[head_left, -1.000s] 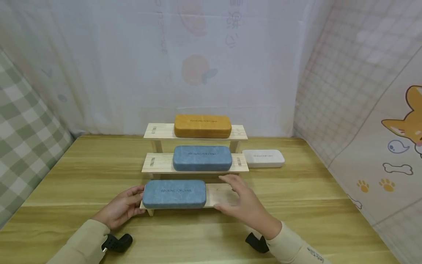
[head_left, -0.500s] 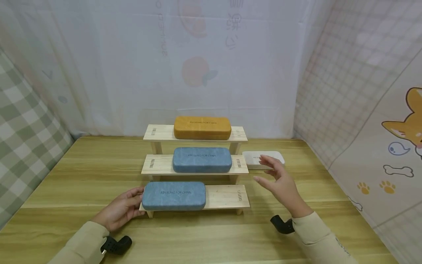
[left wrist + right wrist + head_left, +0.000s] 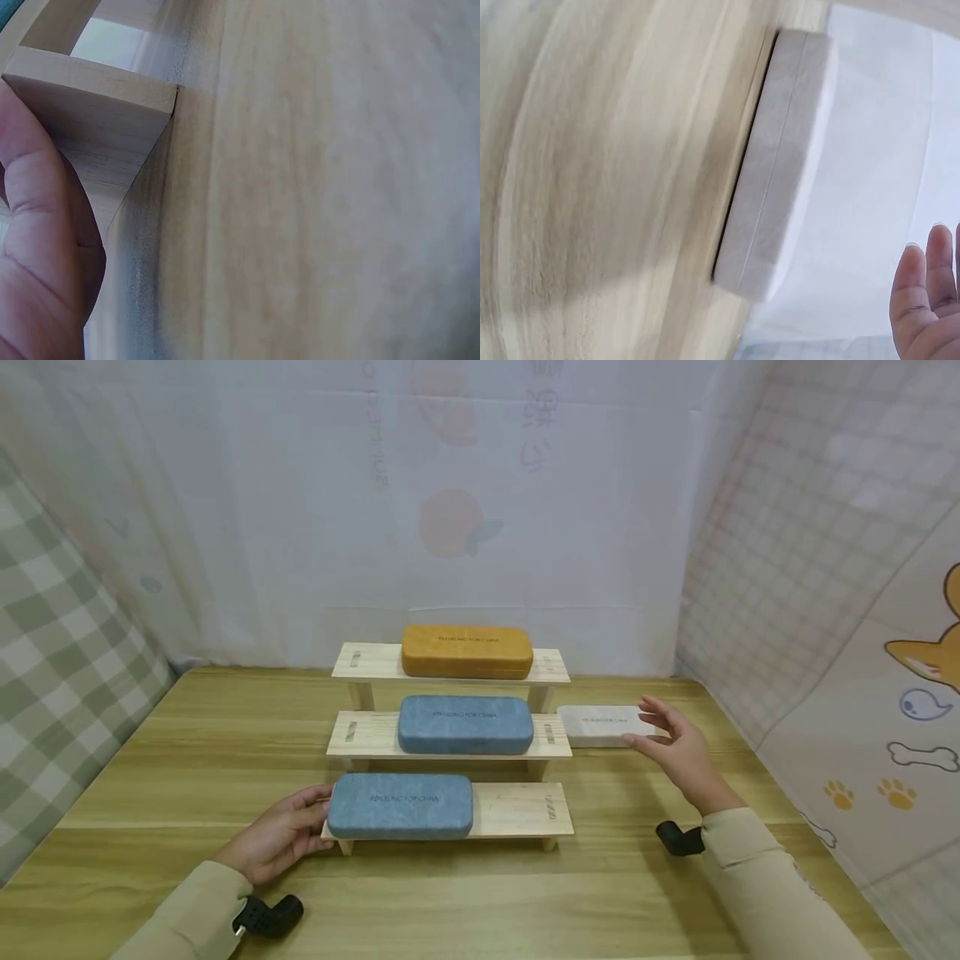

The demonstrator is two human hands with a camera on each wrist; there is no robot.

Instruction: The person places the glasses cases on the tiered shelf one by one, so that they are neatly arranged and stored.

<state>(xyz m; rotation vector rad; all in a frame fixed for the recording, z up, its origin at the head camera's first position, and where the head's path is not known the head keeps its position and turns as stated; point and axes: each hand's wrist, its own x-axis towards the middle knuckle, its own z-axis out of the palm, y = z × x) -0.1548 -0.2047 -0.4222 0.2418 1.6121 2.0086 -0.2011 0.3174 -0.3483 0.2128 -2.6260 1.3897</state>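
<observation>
My left hand [image 3: 273, 837] grips the left end of the lowest board [image 3: 521, 810] of a stepped wooden stand, next to a blue glasses case [image 3: 401, 807] lying on that board. In the left wrist view its fingers [image 3: 34, 202] lie against the stand's leg [image 3: 97, 112]. Over at the right, my right hand [image 3: 686, 756] reaches to the right end of a white glasses case [image 3: 603, 727], thumb and fingers spread apart. The right wrist view shows this white case [image 3: 780, 165] flat on the table, the fingers [image 3: 909, 289] apart from it.
A second blue case [image 3: 465, 725] lies on the middle board, an orange case [image 3: 467, 652] on the top board. White cloth [image 3: 300, 527] hangs behind the wooden table [image 3: 225, 735]. Printed cloth stands at the right, green checked cloth [image 3: 67, 610] at the left.
My right hand has moved from the lowest board's right end to the right and back, to the white case. The left hand stays at the stand's left end.
</observation>
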